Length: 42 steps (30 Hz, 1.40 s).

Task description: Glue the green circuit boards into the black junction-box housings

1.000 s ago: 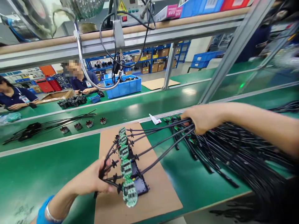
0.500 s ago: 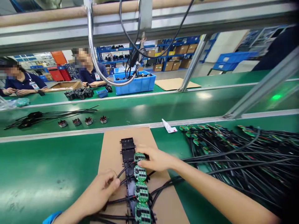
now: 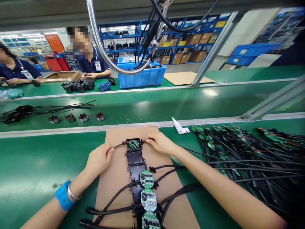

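Observation:
A round green circuit board [image 3: 134, 144] sits in the farthest of a row of black plastic trays [image 3: 134, 158]. My left hand [image 3: 100, 159] pinches the black cable [image 3: 119, 145] on that board's left side. On the opposite side, my right hand [image 3: 160, 143] pinches the board's other cable close to the tray. Nearer to me, several more round boards [image 3: 148, 199] with cables on both sides lie on or beside the row; the closest is cut off by the frame's bottom edge. Under the trays is a brown cardboard sheet [image 3: 114, 194].
A heap of cabled boards [image 3: 228, 149] covers the bench at right. Several small motors [image 3: 83, 117] and thin black cables [image 3: 47, 109] lie beyond the metal rail. A blue bin [image 3: 142, 76] and two co-workers [image 3: 92, 60] are across the bench. A metal hose [image 3: 102, 54] hangs overhead.
The bunch of boards, earlier held up by its cables, has come down onto the tray row. One board has moved into the far tray, and both hands have shifted forward to its cables.

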Each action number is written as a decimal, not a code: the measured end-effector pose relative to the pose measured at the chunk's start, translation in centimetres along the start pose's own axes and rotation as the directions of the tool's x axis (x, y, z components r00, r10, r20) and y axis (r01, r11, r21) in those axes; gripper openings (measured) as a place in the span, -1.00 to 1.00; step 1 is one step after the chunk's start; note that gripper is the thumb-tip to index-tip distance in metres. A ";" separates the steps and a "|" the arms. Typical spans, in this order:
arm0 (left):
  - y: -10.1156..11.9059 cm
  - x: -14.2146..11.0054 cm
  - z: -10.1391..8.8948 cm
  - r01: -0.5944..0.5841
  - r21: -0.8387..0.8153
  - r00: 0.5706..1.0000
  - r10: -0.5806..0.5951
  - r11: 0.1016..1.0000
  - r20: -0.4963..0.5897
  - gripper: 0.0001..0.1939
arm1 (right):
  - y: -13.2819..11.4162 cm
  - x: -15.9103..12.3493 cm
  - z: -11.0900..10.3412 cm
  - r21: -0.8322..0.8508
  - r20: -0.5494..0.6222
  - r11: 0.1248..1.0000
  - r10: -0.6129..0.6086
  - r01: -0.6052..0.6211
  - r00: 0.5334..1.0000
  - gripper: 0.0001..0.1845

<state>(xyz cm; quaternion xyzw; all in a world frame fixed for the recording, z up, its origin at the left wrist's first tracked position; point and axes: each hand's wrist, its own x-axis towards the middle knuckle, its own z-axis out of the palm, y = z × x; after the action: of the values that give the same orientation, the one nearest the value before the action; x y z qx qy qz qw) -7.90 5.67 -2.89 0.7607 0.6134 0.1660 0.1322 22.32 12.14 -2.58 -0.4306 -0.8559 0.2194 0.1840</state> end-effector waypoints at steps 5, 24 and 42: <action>0.2 -0.7 0.4 -0.047 0.148 0.999 0.050 0.988 -0.013 -0.73 | 0.3 -0.5 0.7 -0.104 -0.042 0.994 -0.026 0.021 0.999 -0.75; 4.3 -6.7 0.7 -0.201 -0.334 0.895 0.311 0.921 0.319 -0.91 | -9.0 -7.2 1.3 0.009 0.183 0.997 -0.081 0.080 0.980 -0.73; 0.9 -2.5 1.3 -0.159 0.078 0.985 0.153 0.984 0.077 -0.84 | -1.6 -5.0 2.9 -0.065 -0.071 0.987 -0.148 0.144 0.986 -0.76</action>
<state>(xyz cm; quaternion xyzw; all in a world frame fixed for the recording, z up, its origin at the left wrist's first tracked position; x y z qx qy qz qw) -6.99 3.06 -3.93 0.8167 0.5532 0.1231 0.1082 22.62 6.54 -4.82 -0.3800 -0.8837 0.1635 0.2188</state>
